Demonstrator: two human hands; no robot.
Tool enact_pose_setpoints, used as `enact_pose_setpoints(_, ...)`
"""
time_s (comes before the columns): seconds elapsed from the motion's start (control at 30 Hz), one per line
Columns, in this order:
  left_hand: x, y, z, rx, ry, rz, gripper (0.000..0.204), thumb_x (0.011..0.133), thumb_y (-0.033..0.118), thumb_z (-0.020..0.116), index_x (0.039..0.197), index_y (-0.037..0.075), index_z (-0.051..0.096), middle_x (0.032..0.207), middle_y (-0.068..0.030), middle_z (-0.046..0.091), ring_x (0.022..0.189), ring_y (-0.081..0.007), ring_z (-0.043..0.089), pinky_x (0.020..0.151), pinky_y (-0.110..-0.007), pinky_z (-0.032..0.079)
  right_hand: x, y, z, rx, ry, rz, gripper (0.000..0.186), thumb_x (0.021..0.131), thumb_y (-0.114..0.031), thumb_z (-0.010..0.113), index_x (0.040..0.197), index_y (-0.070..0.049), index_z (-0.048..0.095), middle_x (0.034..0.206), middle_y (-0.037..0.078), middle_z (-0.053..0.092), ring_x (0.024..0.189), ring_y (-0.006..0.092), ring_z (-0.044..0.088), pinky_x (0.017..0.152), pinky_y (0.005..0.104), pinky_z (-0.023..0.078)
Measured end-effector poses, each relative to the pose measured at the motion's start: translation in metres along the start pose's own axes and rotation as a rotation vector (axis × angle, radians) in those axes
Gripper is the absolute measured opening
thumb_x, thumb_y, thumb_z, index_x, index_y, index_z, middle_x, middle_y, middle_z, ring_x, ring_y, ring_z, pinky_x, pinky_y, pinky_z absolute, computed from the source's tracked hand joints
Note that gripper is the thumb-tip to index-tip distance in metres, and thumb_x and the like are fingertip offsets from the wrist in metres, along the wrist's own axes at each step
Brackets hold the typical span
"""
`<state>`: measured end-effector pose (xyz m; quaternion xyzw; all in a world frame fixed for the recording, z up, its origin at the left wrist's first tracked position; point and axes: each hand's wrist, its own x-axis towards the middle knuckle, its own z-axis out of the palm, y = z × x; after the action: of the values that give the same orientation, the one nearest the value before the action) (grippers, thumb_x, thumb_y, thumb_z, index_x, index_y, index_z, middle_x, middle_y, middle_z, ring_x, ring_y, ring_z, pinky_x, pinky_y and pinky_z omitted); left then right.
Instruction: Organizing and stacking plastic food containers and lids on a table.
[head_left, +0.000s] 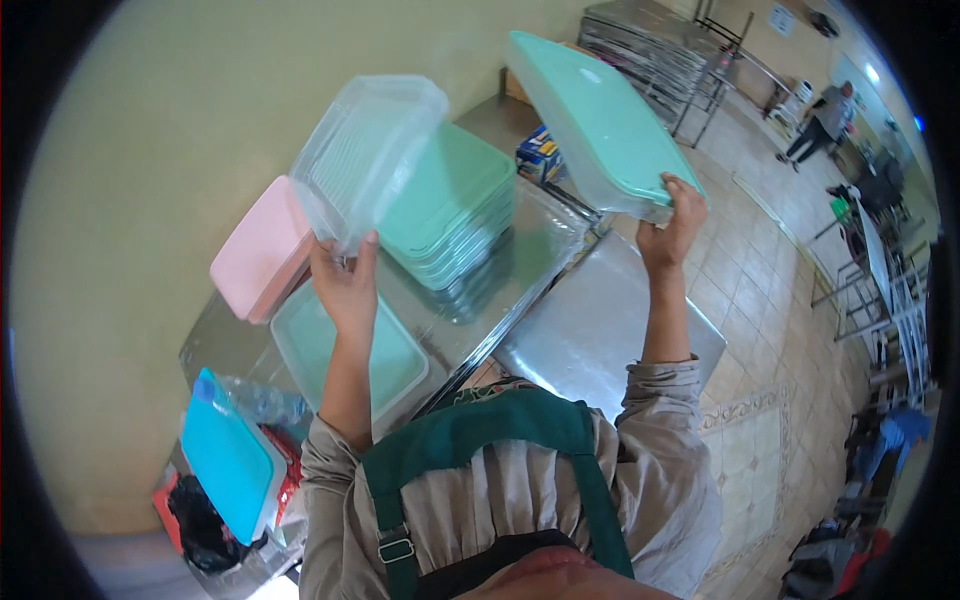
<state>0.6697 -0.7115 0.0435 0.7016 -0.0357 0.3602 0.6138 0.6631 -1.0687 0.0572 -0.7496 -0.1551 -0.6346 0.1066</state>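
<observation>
My left hand grips the near edge of a translucent plastic food container with a ribbed surface, held tilted above the table. On the right, my right hand has hold of the near end of a large clear container with a mint-green lid, raised off the table and tipped. Between them stands a neat stack of green and clear plastic containers. A pink container rests by the wall, left of my left hand. Partly behind my left forearm lies another pale-green container.
The metal table runs along the wall, with a lower metal surface beside it. A blue-lidded container and bags lie at lower left. A blue box sits behind the stack. Far right, a person stands near tables and chairs.
</observation>
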Motion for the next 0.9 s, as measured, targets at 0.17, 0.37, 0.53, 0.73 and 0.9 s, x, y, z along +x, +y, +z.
enact_pose_setpoints(0.17, 0.029, 0.018, -0.046, 0.365, 0.076, -0.039, 0.031, 0.070, 0.015, 0.068, 0.084, 0.000, 0.045, 0.068, -0.0018, 0.046, 0.059, -0.0059, 0.043, 0.051, -0.019, 0.036, 0.003, -0.005, 0.009, 0.025, 0.007, -0.039, 0.051, 0.053, 0.005, 0.054, 0.102, -0.003, 0.042, 0.098, 0.013, 0.054, 0.087, 0.0281, 0.050, 0.077, 0.0397, 0.033)
enact_pose_setpoints(0.37, 0.063, -0.043, -0.108, 0.733, 0.229, 0.003, 0.031, 0.059, 0.010, 0.071, 0.078, 0.002, 0.047, 0.070, -0.0075, 0.049, 0.062, -0.0196, 0.047, 0.057, -0.030, 0.038, -0.004, -0.011, 0.017, 0.047, -0.034, -0.010, 0.059, 0.052, 0.011, 0.052, 0.108, -0.005, 0.040, 0.101, 0.013, 0.054, 0.094, 0.0290, 0.050, 0.082, 0.0382, 0.033)
enact_pose_setpoints(0.53, 0.069, -0.062, -0.142, 0.744, 0.167, -0.378, 0.035, 0.056, 0.011, 0.072, 0.080, 0.002, 0.048, 0.083, -0.0121, 0.054, 0.075, -0.0253, 0.051, 0.067, -0.031, 0.040, -0.004, -0.016, 0.026, 0.057, -0.075, -0.025, 0.054, 0.056, 0.007, 0.052, 0.107, -0.004, 0.039, 0.102, 0.012, 0.053, 0.092, 0.0278, 0.049, 0.079, 0.0394, 0.033)
enact_pose_setpoints(0.73, 0.050, -0.062, -0.116, 1.355, -0.008, -0.418, 0.062, 0.064, 0.007, 0.060, 0.120, 0.008, 0.032, 0.130, -0.0259, 0.016, 0.121, -0.0406, 0.016, 0.092, -0.056, 0.020, -0.006, -0.020, 0.032, 0.088, -0.073, -0.017, 0.058, 0.054, 0.007, 0.052, 0.109, -0.005, 0.038, 0.103, 0.012, 0.052, 0.093, 0.0281, 0.049, 0.080, 0.0399, 0.032)
enact_pose_setpoints(0.9, -0.004, -0.014, -0.012, 0.850, -0.582, 0.349, 0.055, 0.072, 0.026, 0.059, 0.119, 0.005, 0.037, 0.130, -0.0208, 0.026, 0.123, -0.0365, 0.019, 0.093, -0.056, 0.020, -0.004, -0.021, 0.033, 0.088, -0.056, -0.012, 0.062, 0.050, 0.007, 0.051, 0.109, -0.005, 0.038, 0.102, 0.012, 0.052, 0.094, 0.0272, 0.049, 0.080, 0.0401, 0.031)
